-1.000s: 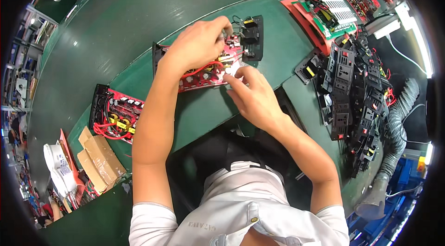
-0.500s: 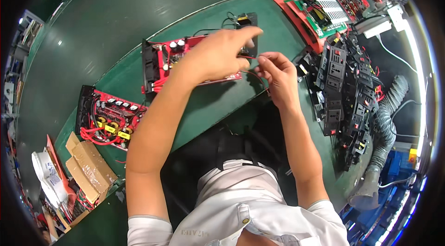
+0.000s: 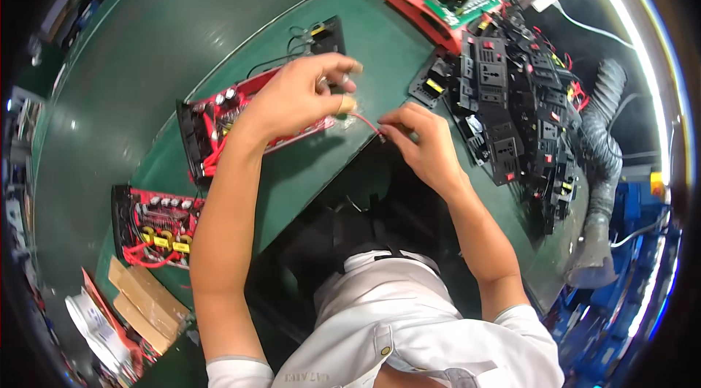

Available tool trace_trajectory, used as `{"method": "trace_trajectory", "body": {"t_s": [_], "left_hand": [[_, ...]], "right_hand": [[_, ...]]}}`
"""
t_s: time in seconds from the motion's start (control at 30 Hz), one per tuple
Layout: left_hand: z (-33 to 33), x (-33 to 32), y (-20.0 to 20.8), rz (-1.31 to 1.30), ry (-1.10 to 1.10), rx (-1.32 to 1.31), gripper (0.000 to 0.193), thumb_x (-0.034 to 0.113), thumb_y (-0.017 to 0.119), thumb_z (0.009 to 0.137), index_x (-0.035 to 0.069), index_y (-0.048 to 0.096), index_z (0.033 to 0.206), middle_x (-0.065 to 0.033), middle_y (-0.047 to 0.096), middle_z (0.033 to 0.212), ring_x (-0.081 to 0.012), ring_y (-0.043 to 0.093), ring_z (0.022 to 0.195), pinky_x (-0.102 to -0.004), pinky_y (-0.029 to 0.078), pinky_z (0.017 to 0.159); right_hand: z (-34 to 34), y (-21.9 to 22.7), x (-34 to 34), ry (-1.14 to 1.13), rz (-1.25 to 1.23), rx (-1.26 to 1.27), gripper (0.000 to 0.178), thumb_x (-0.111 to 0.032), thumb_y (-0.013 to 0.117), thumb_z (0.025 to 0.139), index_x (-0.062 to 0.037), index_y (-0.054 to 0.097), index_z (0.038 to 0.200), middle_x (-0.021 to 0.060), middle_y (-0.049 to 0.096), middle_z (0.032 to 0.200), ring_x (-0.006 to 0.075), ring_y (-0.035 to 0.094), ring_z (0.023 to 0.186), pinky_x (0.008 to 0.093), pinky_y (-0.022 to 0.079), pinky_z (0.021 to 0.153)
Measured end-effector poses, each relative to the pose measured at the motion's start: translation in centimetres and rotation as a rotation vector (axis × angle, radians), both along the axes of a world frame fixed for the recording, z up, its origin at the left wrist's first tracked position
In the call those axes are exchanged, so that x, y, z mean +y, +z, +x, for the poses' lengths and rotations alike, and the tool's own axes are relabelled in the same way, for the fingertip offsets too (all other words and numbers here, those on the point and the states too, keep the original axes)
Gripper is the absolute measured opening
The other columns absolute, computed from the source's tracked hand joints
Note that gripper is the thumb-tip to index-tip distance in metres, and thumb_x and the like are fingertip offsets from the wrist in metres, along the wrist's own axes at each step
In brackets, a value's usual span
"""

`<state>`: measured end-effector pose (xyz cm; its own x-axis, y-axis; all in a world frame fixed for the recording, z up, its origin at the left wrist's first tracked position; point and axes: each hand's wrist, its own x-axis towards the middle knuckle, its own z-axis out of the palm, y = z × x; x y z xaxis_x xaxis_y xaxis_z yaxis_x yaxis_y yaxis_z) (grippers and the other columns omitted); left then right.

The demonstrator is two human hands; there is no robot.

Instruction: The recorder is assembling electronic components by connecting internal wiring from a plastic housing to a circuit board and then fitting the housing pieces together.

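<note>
Head view: I see my left hand (image 3: 303, 96) pinching a red wire (image 3: 365, 123) over the red board (image 3: 219, 121); right hand (image 3: 423, 143) grips its end. Next needs careful seating.

My left hand (image 3: 299, 99) is stretched well forward on a long bare forearm, back of the hand up, its fingers curled and the thumb and fingertips (image 3: 349, 85) pinched together. My right hand (image 3: 423, 143) sits nearer to me and just beside it, knuckles up, fingers bent into a tight pinch pointing towards the left hand. Both elbows are bent, short white sleeves at the upper arms.
</note>
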<state>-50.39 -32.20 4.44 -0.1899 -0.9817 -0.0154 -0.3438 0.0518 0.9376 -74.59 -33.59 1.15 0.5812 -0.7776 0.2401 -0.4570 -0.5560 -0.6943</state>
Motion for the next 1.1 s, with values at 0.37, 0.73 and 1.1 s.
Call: {"method": "trace_trajectory", "body": {"t_s": [0.37, 0.73, 1.1], "left_hand": [[-1.3, 0.8, -0.2, 0.059, -0.143, -0.132, 0.047, 0.007, 0.07, 0.081, -0.001, 0.061, 0.126, -0.0074, 0.07, 0.105, -0.0083, 0.061, 0.075, -0.0257, 0.051, 0.069], [-2.2, 0.8, -0.8, -0.083, -0.117, -0.217, 0.018, 0.015, 0.067, 0.089, 0.001, 0.073, 0.099, -0.0074, 0.069, 0.077, -0.0093, 0.059, 0.067, -0.0282, 0.049, 0.065], [-2.3, 1.2, -1.8, -0.194, -0.028, -0.209, 0.019, 0.012, 0.069, 0.085, 0.001, 0.073, 0.1, -0.0114, 0.071, 0.087, -0.0197, 0.066, 0.073, -0.0321, 0.05, 0.067]], "right_hand": [[0.4, -0.3, 0.0, 0.175, 0.004, -0.021, 0.015, -0.001, 0.067, 0.082, 0.0021, 0.063, 0.096, 0.0194, 0.061, 0.091, 0.0367, 0.063, 0.087, 0.0426, 0.053, 0.076], [1.0, -0.5, -2.7, -0.01, 0.946, -0.462, 0.019, -0.019, 0.074, 0.09, -0.001, 0.068, 0.094, 0.002, 0.067, 0.077, 0.0074, 0.062, 0.066, 0.0204, 0.051, 0.06], [0.4, 0.3, -2.5, 0.119, 1.167, -0.636, 0.015, -0.011, 0.064, 0.097, 0.0014, 0.063, 0.105, 0.0058, 0.067, 0.089, 0.0112, 0.065, 0.076, 0.0216, 0.053, 0.069]]}}
